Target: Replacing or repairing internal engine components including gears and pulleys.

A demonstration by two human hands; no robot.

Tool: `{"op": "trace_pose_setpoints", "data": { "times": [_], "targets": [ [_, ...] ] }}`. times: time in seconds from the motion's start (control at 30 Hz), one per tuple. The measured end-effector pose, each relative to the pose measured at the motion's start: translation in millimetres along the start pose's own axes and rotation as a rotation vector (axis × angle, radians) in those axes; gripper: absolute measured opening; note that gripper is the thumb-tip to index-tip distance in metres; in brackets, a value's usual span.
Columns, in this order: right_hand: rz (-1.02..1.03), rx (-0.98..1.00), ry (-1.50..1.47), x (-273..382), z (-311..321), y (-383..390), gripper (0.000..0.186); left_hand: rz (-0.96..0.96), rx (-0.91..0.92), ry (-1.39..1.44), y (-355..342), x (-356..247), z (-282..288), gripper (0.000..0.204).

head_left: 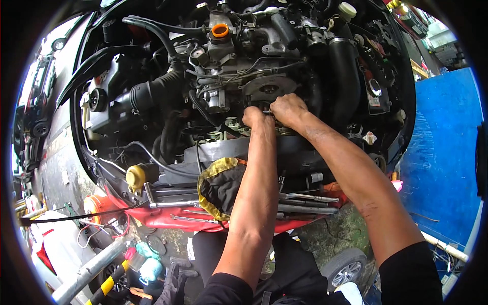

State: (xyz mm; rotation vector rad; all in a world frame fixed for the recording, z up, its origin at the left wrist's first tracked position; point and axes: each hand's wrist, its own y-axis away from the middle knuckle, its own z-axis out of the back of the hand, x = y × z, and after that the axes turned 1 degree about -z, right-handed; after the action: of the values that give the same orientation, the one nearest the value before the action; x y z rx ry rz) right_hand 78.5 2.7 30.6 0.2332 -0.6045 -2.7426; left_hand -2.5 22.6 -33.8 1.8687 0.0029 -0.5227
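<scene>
My left hand (pixel 255 117) and my right hand (pixel 290 110) are side by side, deep at the front of an open car engine (pixel 223 76). Both have their fingers curled closed, knuckles up. A small dark metal part shows between them, but what the fingers grip is hidden. Just beyond the hands stands a round grey metal plate (pixel 268 87) with an opening in its middle. Below my left forearm lies a black cloth with a yellow edge (pixel 221 185), partly covered by the arm.
Wrenches and ratchets (pixel 305 198) lie along the red front bumper (pixel 157 216). An orange ring (pixel 220 30) sits on the engine top. Black air hoses (pixel 343 76) flank the engine. A blue panel (pixel 442 152) stands right. Another person's hand (pixel 140 293) shows lower left.
</scene>
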Motion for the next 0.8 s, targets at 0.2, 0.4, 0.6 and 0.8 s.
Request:
{"op": "trace_pose_setpoints", "data": {
  "times": [0.2, 0.4, 0.6, 0.8],
  "targets": [
    [0.054, -0.071, 0.022, 5.8, 4.8, 6.0, 0.016, -0.038, 0.025, -0.103, 16.3, -3.4, 6.1, 0.038],
    [0.081, -0.022, 0.058, 1.1, -1.0, 7.3, 0.019, 0.009, 0.029, -0.055, 14.2, -1.4, 6.6, 0.034],
    [-0.089, -0.026, -0.299, -16.7, -55.8, -10.0, 0.021, -0.049, -0.01, -0.173, -20.1, 7.5, 5.4, 0.038],
    [-0.25, -0.043, -0.728, -16.6, -118.3, -33.0, 0.025, -0.087, -0.004, -0.241, -46.8, 17.5, 8.4, 0.043]
  ]
}}
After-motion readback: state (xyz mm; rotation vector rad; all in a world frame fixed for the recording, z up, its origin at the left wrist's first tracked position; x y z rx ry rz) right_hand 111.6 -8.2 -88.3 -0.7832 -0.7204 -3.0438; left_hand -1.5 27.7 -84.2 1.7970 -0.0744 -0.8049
